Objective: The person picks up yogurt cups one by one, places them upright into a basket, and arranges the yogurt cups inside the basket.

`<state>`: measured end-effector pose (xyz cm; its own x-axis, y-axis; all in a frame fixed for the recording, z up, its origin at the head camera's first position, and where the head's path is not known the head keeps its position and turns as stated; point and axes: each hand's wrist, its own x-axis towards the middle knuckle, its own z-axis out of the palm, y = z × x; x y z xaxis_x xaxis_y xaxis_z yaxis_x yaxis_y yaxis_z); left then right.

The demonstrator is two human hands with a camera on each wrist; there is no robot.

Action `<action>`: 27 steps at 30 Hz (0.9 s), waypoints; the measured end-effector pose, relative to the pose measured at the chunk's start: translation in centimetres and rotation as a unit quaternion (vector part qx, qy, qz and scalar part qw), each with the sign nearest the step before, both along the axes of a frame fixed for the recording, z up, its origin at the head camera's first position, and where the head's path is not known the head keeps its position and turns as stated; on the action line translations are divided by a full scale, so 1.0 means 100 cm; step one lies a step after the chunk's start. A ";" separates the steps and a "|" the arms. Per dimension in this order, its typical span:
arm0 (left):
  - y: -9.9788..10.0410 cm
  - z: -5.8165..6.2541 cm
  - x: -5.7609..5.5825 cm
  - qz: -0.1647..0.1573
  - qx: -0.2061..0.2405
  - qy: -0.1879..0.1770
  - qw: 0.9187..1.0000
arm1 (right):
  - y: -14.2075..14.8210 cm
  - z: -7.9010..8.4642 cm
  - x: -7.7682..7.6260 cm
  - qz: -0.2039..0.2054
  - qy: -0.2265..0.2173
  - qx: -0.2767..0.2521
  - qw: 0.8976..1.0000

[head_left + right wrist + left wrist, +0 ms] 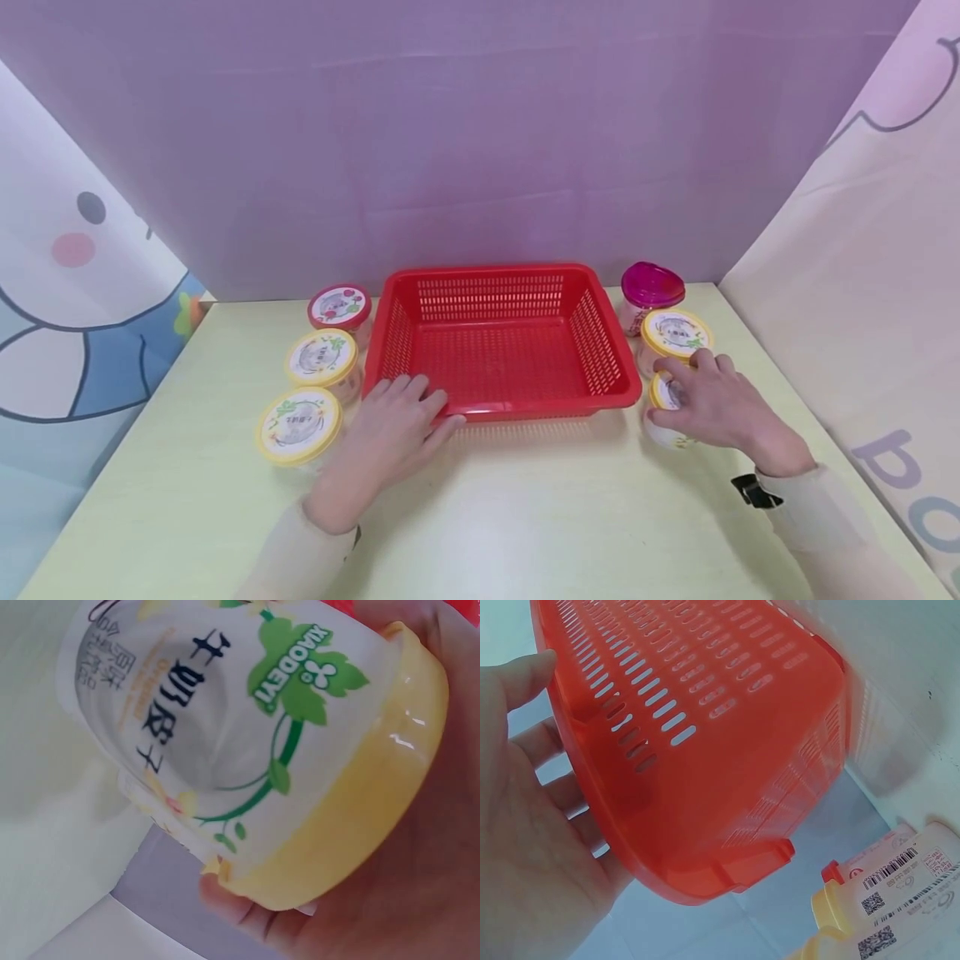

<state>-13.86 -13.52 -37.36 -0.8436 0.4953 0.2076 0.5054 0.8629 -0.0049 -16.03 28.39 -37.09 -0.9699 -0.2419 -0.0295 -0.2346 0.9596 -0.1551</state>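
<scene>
My left hand [401, 417] pinches red basket [540, 407] at near-left rim; my right hand [712, 404] grips a yellow-lidded cup [255, 765] just off the near-right corner. Tabletop [540, 508] runs from basket's front edge toward me.

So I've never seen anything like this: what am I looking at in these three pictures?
There's no machine here: these are a person's two bare hands. The wide picture comes from a camera worn on the head; the other two come from cameras on the left and right wrists.

On the pale table sits a red basket. On its left stand a red-lidded tub, a yellow-lidded tub and a second yellow one. On its right are a magenta-lidded tub and another yellow-lidded one.

The left hand grips the basket's rim, and the right hand holds one more yellow-lidded tub, whose printed side fills the right wrist picture.
</scene>
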 end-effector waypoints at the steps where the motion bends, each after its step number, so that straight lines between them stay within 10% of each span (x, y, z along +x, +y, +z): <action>1: 0.000 0.000 0.000 0.001 -0.001 -0.001 1.000 | 0.000 0.000 0.000 0.000 0.001 0.000 1.000; 27: 0.002 0.003 0.005 0.005 -0.011 -0.009 1.000 | -0.001 -0.004 0.003 0.019 0.035 -0.015 0.999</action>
<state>-13.37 -13.32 -37.03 -0.8519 0.4913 0.1811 0.4971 0.8676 -0.0154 -15.72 28.32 -37.44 -0.9594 -0.2781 0.0465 -0.2820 0.9450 -0.1660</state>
